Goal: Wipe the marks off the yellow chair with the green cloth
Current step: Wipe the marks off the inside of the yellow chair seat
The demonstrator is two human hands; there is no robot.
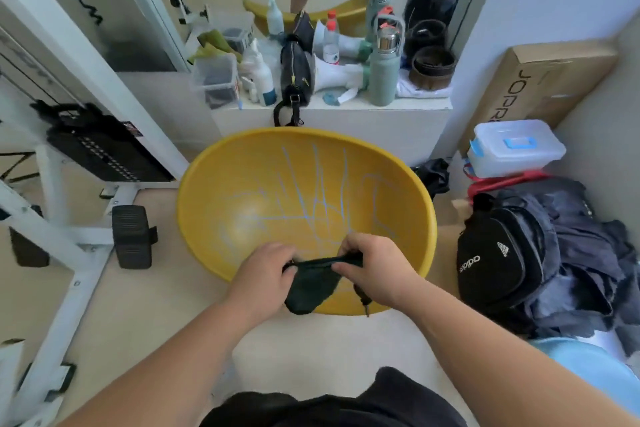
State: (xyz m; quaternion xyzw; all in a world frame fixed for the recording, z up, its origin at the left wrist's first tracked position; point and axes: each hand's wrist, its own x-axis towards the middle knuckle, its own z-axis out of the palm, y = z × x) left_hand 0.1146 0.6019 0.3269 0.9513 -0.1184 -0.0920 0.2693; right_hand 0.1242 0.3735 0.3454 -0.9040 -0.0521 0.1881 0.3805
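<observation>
A: Where's the yellow chair [242, 184]?

B: Centre of view, on the floor, bowl-shaped seat facing up. Pale blue marks [318, 198] run across the inside: long strokes up the middle, a loop shape on the right.

A: And the green cloth [311, 284]?

B: Dark green, bunched, held over the chair's near rim btwn both hands. Top edge is pulled taut from one hand to the other, the rest hangs down in a pouch. Can't tell if it touches the seat.

A: Hands?

B: Left hand [263, 270] is closed, pinching the cloth's left end. Right hand [374, 267] is closed on the right end, fingers curled over the edge. Both arms bare, reaching fwd from the bottom of the frame.

A: Anything else nearby?

B: Black backpack [498, 267] just right of the chair, lying against a heap of dark clothes [588, 253]. White ledge [381, 114] behind the chair w/ a megaphone [336, 74], a grey-green flask [382, 73] and bottles. White gym frame [69, 218] on the left.
</observation>
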